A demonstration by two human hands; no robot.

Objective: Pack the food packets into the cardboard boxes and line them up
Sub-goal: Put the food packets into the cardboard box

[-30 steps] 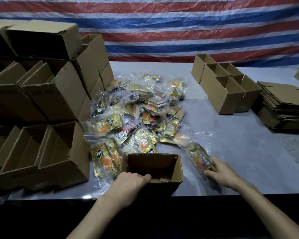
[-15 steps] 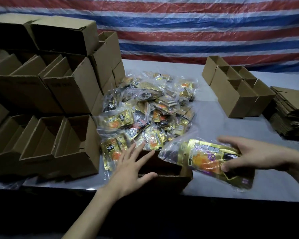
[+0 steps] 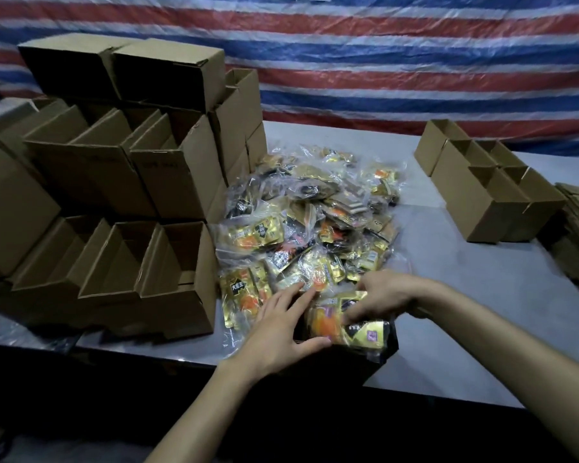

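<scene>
The left hand (image 3: 281, 332) lies spread on the box's (image 3: 348, 369) left rim, steadying it. The right hand (image 3: 386, 295) pinches the packet (image 3: 345, 329) at the box mouth; best to tilt it in flat, with the rim held firm. The packet is a gold pouch with orange print in clear, crinkly wrap. Beyond the box lies the pile (image 3: 308, 228).

A plastic tarpaulin (image 3: 381, 78) striped red, white and blue fills the back of my head-camera feed from edge to edge, creased and glossy. In front of it stands a pale grey table (image 3: 465, 312), its near edge in deep shadow. At the near left corner I make out wrinkled clear plastic sheeting (image 3: 4, 329).
</scene>
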